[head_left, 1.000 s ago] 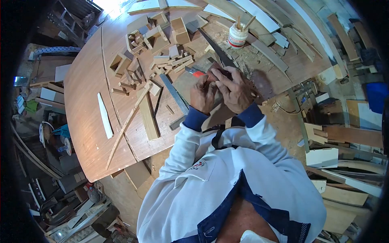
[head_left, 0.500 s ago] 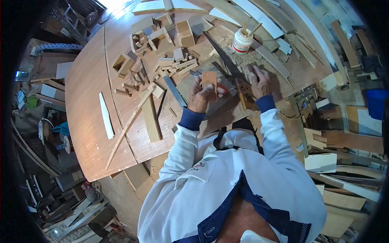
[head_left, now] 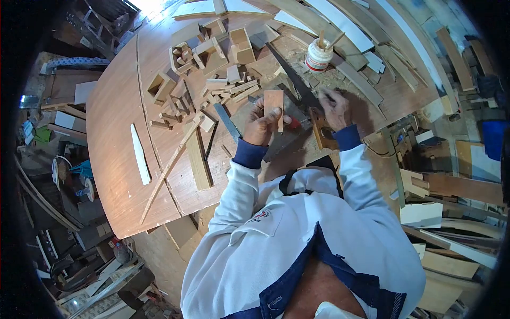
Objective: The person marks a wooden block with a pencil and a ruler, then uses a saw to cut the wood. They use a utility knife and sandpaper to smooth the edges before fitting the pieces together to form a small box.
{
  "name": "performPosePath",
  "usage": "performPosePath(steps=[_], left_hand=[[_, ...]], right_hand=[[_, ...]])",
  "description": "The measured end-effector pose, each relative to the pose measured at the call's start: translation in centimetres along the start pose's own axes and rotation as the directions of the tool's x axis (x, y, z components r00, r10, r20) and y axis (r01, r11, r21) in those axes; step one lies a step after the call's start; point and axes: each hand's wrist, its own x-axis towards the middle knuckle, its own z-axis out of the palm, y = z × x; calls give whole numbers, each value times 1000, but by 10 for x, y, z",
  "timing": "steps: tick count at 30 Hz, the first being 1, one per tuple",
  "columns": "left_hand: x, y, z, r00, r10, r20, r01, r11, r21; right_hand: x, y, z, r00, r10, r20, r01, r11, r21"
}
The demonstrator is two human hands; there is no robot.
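— Wood, reddish-brown, one flat rectangular block (head_left: 274, 108): where is it?

— In my left hand (head_left: 261, 125). Thumb on one side, fingers curled round the other, so it is pinched upright above the counter (head_left: 114, 133), its broad face turned toward me.

— And your right hand (head_left: 334, 108)?

— Palm down, low over the counter to the right of the block, fingers bent. Something thin and dark shows at the fingertips; I cannot tell whether I grip it. Just below that hand lies a brown wooden saw handle (head_left: 321, 133), its long dark blade (head_left: 289, 74) running up and left past the block.

— Items close by?

— One small red thing (head_left: 294, 123) just under the block, partly hidden. One grey metal bar (head_left: 227, 122), left of my left hand.

— Farther out?

— One white jar with a red band (head_left: 319, 56), sticks standing in it, beyond the blade. One heap of small wooden offcuts (head_left: 223, 87) and open box frames, up and left. One long thin strip (head_left: 167, 167) lying aslant, one pale sliver (head_left: 139, 154) near the counter's left edge.
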Motion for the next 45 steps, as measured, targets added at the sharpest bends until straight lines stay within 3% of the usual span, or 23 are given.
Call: performPosePath(steps=[2,6,9,11,12,14,17,21,23,27,29,30,32,33,34,35,36,38,39,41,42,44,45], left_hand=[[0,5,9,996,-55,-69,75,942,327],[1,6,18,998,41,40,-54,907,417],[6,11,2,993,113,29,-108,806,581],[10,9,-23,997,71,39,-74,603,794],[11,8,-26,997,72,37,-73,605,793],[15,5,-33,977,214,0,-142,647,749],[22,16,-18,944,330,12,-266,739,618],[27,18,-13,961,220,-168,-144,914,379],[28,18,-17,976,81,-204,-80,997,14],[31,25,-7,933,12,-361,-25,999,-31],[40,18,-24,948,80,-308,-20,981,193],[43,19,-25,948,84,-307,-25,981,193],[48,21,-26,946,92,-309,-60,992,113],[51,22,-28,946,96,-310,-64,992,112],[54,22,-32,950,92,-298,-39,983,181],[57,22,-34,954,87,-286,-14,968,250],[59,27,-30,954,92,-287,-18,968,249],[64,36,-21,975,14,-223,42,968,246],[67,38,-21,975,16,-224,41,969,245],[75,43,-23,977,173,-121,-136,954,267],[83,44,-34,977,177,-121,-139,954,267],[105,48,-67,894,448,19,-293,552,780],[114,58,-72,896,444,-20,-189,422,887]], right_hand=[[1,-44,-1,968,-86,238,-3,937,349],[0,-62,17,907,-233,351,74,908,412],[4,-58,23,927,-182,327,19,895,445],[3,-57,16,918,-39,395,-187,835,517],[3,-57,13,917,-38,397,-189,836,515],[3,-59,11,917,-303,259,112,819,563],[0,-56,15,900,-407,155,277,809,518],[0,-74,16,867,-495,54,441,814,379],[1,-76,20,842,-539,37,510,815,276],[3,-72,30,825,-562,57,529,805,269],[6,-74,34,810,-580,88,542,796,269],[7,-77,37,807,-584,88,545,794,270],[7,-81,45,927,-376,-11,358,874,329],[6,-82,47,925,-380,-9,361,872,330],[6,-83,49,980,-158,120,85,883,461],[8,-83,51,959,54,277,-202,816,541],[12,-84,51,959,50,278,-199,817,541],[21,-83,50,891,84,447,-166,975,148],[23,-83,52,890,83,448,-165,975,148],[24,-78,59,882,220,416,-400,815,418],[26,-74,62,883,217,417,-398,817,418],[30,-64,64,889,286,356,-436,766,473],[31,-61,66,880,315,354,-466,713,524]])
